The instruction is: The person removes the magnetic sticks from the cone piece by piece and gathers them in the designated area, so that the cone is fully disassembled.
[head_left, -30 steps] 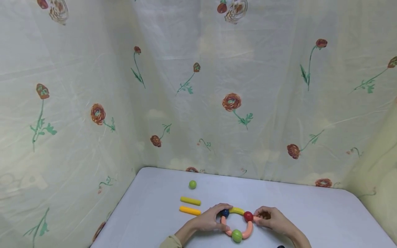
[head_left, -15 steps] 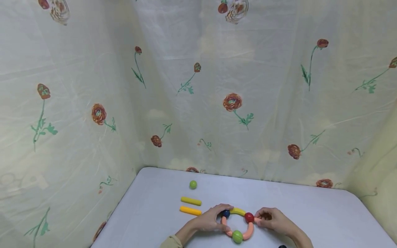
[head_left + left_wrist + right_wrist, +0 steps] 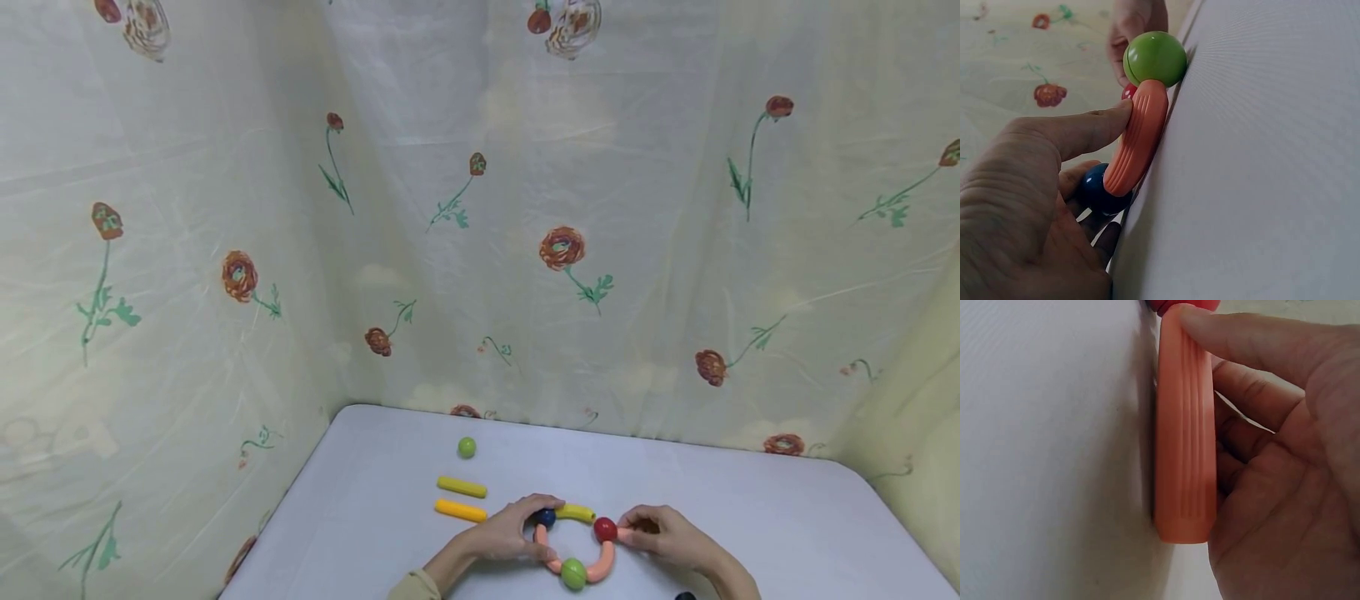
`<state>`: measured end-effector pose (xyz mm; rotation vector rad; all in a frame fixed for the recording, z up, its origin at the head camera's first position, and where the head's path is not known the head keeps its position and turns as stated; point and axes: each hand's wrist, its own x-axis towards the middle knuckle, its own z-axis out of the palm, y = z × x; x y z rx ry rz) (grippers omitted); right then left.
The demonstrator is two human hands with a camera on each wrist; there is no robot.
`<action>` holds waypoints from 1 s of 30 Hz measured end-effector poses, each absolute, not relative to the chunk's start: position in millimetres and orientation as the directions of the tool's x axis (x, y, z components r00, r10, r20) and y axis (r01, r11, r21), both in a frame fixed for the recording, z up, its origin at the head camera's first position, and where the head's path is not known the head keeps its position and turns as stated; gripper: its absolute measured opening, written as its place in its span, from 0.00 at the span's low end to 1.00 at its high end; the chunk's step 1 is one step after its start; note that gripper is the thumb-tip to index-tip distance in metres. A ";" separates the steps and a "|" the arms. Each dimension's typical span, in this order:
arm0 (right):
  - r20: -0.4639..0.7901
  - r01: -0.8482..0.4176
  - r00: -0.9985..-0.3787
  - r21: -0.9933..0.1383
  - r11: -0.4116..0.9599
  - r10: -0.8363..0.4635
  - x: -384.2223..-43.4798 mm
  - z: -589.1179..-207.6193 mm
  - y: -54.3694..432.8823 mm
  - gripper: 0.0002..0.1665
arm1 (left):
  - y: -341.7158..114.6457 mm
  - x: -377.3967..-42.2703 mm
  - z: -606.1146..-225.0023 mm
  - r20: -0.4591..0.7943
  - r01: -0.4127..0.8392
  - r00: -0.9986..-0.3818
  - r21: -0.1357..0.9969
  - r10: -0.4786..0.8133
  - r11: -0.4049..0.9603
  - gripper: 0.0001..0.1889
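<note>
– Change was noticed where?
– In the ring (image 3: 604, 557), which lay on the table (image 3: 360, 533) between both hands. Half a second earlier, the red ball (image 3: 605, 529) was touched by the yellow arc (image 3: 577, 513); now a gap was seen there, so the ring was no longer closed. Whether this was wanted could not be judged.
– And the hands?
– By the right hand (image 3: 669, 537), the pink piece (image 3: 1185, 437) against the red ball was pinched. By the left hand (image 3: 510, 533), the ring was gripped, with thumb on the pink arc (image 3: 1140, 140) and fingers at the blue ball (image 3: 1102, 187).
– What was hidden?
– The red ball was cut off in the right wrist view and mostly covered in the left one. A dark object (image 3: 685, 597), cut by the head view's bottom edge, could not be identified.
</note>
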<state>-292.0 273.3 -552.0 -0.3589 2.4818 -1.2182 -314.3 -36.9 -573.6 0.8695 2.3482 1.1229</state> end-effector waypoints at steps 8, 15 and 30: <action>-0.178 -0.084 -0.918 -0.784 0.615 -0.353 -290.6 -553.9 270.7 0.16 | -38.0 -312.2 -571.8 -0.083 0.351 -0.737 0.801 0.671 0.485 0.34; -0.142 -0.122 -0.934 -0.738 0.664 -0.329 -288.7 -553.7 262.7 0.17 | -37.0 -312.3 -572.8 -0.071 0.370 -0.728 0.797 0.682 0.478 0.33; -0.136 -0.149 -0.910 -0.775 0.615 -0.392 -288.1 -551.8 265.8 0.14 | -35.8 -312.5 -573.6 -0.071 0.383 -0.724 0.785 0.686 0.486 0.33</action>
